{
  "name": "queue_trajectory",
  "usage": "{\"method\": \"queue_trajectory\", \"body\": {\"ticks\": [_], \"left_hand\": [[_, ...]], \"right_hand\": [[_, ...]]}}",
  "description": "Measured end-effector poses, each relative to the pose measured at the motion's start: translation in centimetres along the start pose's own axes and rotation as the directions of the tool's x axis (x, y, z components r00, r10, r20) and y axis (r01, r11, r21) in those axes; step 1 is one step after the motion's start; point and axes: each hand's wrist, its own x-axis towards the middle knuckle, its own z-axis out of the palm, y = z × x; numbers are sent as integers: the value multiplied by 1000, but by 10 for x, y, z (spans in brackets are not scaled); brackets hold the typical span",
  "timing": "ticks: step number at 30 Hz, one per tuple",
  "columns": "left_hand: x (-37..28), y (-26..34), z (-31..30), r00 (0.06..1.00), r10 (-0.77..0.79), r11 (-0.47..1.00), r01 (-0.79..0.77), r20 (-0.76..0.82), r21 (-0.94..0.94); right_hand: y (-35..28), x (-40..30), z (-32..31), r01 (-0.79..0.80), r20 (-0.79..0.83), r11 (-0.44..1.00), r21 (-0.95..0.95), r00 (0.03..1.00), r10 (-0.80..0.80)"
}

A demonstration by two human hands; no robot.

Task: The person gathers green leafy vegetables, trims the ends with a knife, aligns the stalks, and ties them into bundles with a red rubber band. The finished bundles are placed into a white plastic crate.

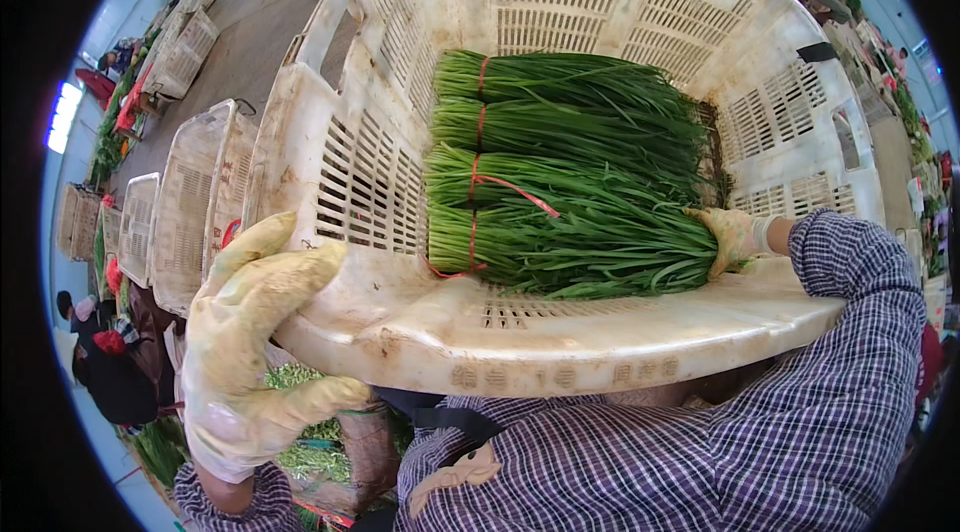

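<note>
Before me is a large white plastic crate point(390, 307) with slotted, stained walls. Several bundles of garlic chives point(570, 179) lie side by side on its bottom, pale stems to the left, leafy tips to the right, tied with red bands. My right hand point(724, 239), in a stained glove, reaches inside and touches the leaf tips of the nearest bundle; whether it grips them is hidden. At the crate's near left corner my left hand point(262, 337), gloved too, is held up with fingers apart and nothing in it.
More white crates point(184, 202) stand on the floor to the left. Below my left hand are cut greens point(322, 457) and a brown sack point(369, 449). People work at rows of crates and vegetables along both sides. A black strap hangs at my waist.
</note>
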Motion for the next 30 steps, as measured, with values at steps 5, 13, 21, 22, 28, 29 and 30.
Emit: {"method": "queue_trajectory", "body": {"ticks": [5, 13, 21, 22, 28, 29, 30], "left_hand": [[3, 3, 18, 995, 100, 935, -83, -31, 346], [6, 0, 10, 999, 46, 948, -41, -9, 314], [7, -2, 10, 997, 73, 952, -61, -28, 300], [7, -3, 10, 996, 80, 950, -70, -23, 306], [-11, -8, 6, 993, 109, 977, -97, -54, 190], [-20, -6, 5, 995, 62, 978, -45, -79, 205], [-27, 0, 1, 995, 13, 976, 8, -97, 216]], "right_hand": [[-8, 14, -32, -28, 245, 991, -131, 968, 60], [-27, 47, -19, -51, 369, 939, -340, 911, 183], [-78, 30, -131, -84, 103, 899, -429, 985, 141], [-82, 28, -137, -92, -186, 964, -250, 981, 45], [-161, 34, -145, 226, -413, 948, 223, 903, -118], [-175, 34, -145, 131, -404, 988, 86, 911, -86], [-182, 32, -146, 163, -379, 982, 93, 918, -116]]}}
